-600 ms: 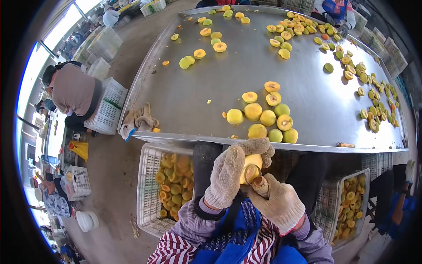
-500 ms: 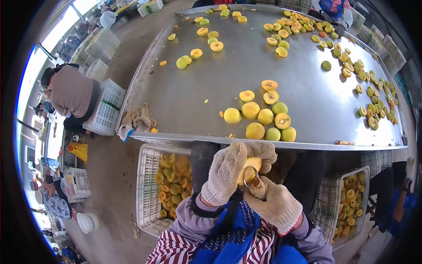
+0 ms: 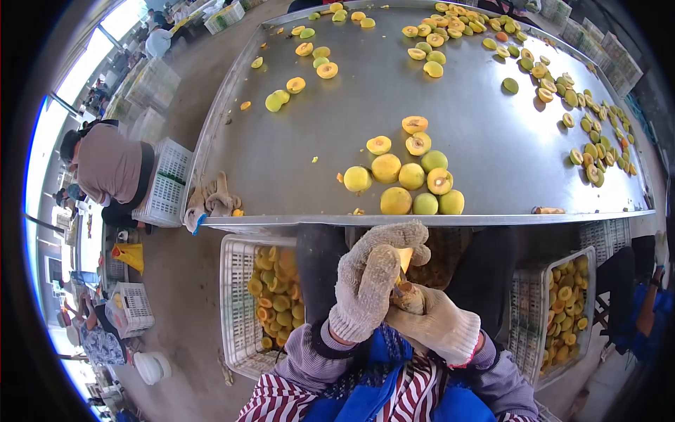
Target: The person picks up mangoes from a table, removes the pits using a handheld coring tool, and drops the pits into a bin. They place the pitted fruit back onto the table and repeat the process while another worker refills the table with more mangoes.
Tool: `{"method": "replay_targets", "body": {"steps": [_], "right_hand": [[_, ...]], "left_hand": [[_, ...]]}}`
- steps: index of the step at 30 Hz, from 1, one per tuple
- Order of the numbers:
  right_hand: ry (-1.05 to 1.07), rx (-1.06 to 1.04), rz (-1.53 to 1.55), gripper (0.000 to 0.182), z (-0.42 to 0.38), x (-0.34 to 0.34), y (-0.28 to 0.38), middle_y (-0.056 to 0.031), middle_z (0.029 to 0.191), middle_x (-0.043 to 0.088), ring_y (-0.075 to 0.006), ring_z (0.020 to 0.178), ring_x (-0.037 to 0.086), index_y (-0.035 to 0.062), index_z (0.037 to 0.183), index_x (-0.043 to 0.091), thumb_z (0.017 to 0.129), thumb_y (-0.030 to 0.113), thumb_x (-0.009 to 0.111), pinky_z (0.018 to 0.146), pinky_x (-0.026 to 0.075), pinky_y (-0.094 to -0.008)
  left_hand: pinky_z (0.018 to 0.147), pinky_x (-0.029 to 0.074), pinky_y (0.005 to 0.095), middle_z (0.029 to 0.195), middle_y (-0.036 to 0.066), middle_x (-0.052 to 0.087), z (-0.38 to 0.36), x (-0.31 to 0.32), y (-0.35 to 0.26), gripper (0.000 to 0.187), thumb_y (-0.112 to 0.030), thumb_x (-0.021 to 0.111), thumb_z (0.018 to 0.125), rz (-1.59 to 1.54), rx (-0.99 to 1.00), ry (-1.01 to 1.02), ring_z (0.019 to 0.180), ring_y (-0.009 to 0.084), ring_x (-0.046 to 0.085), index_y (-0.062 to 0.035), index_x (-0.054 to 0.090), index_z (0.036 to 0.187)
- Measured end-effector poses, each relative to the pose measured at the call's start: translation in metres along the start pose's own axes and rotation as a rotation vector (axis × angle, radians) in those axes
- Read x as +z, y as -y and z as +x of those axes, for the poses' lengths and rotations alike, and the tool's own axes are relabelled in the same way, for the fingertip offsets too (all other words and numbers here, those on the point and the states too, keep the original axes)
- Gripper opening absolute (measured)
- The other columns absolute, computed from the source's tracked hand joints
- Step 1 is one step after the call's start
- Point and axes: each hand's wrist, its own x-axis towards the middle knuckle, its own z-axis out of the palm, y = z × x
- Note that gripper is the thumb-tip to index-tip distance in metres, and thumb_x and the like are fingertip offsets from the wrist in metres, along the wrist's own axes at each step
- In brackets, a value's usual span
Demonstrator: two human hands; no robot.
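Above my lap, my left hand, in a pale knitted glove, is wrapped around a yellow peach piece. Most of that peach is hidden by the gloved fingers. Close against it, my gloved right hand grips a pitting tool by its worn wooden handle. The tool's metal end points into the peach and is mostly covered. Just beyond my hands, several whole and halved peaches lie near the front edge of the metal table.
Crates of peach halves stand on the floor, a left crate and a right crate. Loose gloves lie at the table's left corner. More peach halves cover the far and right areas. A person sits at left.
My left hand has turned and closed further over the peach, hiding more of it. The tool's metal ring, visible before, is now mostly covered. The whole view has shifted slightly.
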Motion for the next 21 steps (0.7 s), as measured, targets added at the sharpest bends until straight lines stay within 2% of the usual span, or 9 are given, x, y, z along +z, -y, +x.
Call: {"method": "replay_targets", "body": {"steps": [2,5,7,9,11,13,18,20,21], "right_hand": [[0.042,0.095,0.055,0.025,-0.005,-0.004,0.01,-0.0006,0.072,0.06,-0.0087,0.062,0.054,0.0026,0.099,0.062,0.094,0.026,0.069,0.059,0.047,-0.0268],[0.107,0.187,0.168,0.024,-0.011,-0.009,0.011,0.0006,0.067,0.056,-0.008,0.053,0.052,0.0039,0.095,0.059,0.094,0.026,0.069,0.05,0.043,-0.0253],[0.137,0.187,0.235,0.024,-0.014,-0.014,0.01,0.0009,0.064,0.054,-0.0077,0.049,0.051,0.0048,0.093,0.058,0.094,0.026,0.069,0.046,0.041,-0.0248],[0.265,0.205,0.33,0.024,-0.016,-0.021,0.011,0.0015,0.063,0.053,-0.0067,0.049,0.048,0.0059,0.091,0.057,0.094,0.026,0.07,0.043,0.038,-0.0247],[0.27,0.199,0.34,0.024,-0.018,-0.022,0.004,0.0016,0.063,0.053,-0.0066,0.049,0.047,0.0062,0.091,0.057,0.094,0.026,0.07,0.042,0.036,-0.0243],[0.279,0.189,0.344,0.024,-0.018,-0.024,0.001,0.0017,0.063,0.053,-0.0065,0.049,0.046,0.0064,0.09,0.057,0.094,0.026,0.07,0.042,0.035,-0.0239],[0.5,0.219,0.614,0.023,-0.022,-0.033,-0.019,0.0028,0.072,0.054,-0.0052,0.057,0.047,0.0067,0.097,0.062,0.09,0.025,0.074,0.049,0.038,-0.023],[0.577,0.195,0.658,0.023,-0.019,-0.037,-0.034,0.0031,0.075,0.055,-0.0053,0.059,0.048,0.0068,0.1,0.063,0.089,0.024,0.074,0.051,0.039,-0.0225],[0.656,0.171,0.699,0.023,-0.018,-0.038,-0.038,0.0034,0.078,0.056,-0.0054,0.061,0.049,0.0069,0.103,0.064,0.089,0.023,0.074,0.053,0.039,-0.022]], "left_hand": [[0.085,0.056,0.0296,0.113,0.011,0.071,0.006,0.006,-0.01,0.028,-0.017,0.057,0.103,0.143,-0.001,0.014,0.093,0.015,0.067,0.004,0.068,0.118],[0.084,0.056,0.0292,0.111,0.008,0.072,0.015,0.005,-0.025,0.026,-0.016,0.057,0.103,0.219,-0.243,0.113,0.094,0.0146,0.068,0.0032,0.069,0.116],[0.08,0.056,0.0278,0.108,0.007,0.074,0.014,0.012,-0.014,0.024,-0.016,0.06,0.101,0.26,-0.188,0.075,0.09,0.0122,0.068,0.0015,0.07,0.115],[0.083,0.057,0.034,0.105,0.013,0.073,0.018,0.015,-0.008,0.035,-0.028,0.061,0.101,0.629,0.354,0.149,0.09,0.0198,0.069,0.0039,0.069,0.113],[0.082,0.057,0.0315,0.108,0.014,0.072,0.021,0.016,-0.025,0.031,-0.023,0.062,0.1,0.709,0.246,0.214,0.089,0.0184,0.069,0.0033,0.069,0.113],[0.08,0.057,0.0301,0.109,0.015,0.072,0.027,0.018,-0.035,0.027,-0.019,0.062,0.099,0.566,-0.37,0.26,0.089,0.0172,0.069,0.0042,0.069,0.111],[0.078,0.058,0.0338,0.106,0.015,0.073,0.026,0.013,-0.018,0.028,-0.02,0.064,0.097,0.432,-0.126,0.427,0.09,0.0211,0.071,0.0038,0.071,0.111],[0.075,0.056,0.0341,0.105,0.012,0.074,0.032,0.011,-0.004,0.027,-0.021,0.071,0.088,0.541,0.484,0.508,0.088,0.0262,0.072,-0.0037,0.073,0.108],[0.075,0.056,0.0341,0.105,0.012,0.074,0.032,0.01,0.0,0.027,-0.021,0.071,0.088,0.541,0.481,0.51,0.088,0.0262,0.072,-0.0037,0.073,0.108]]}}
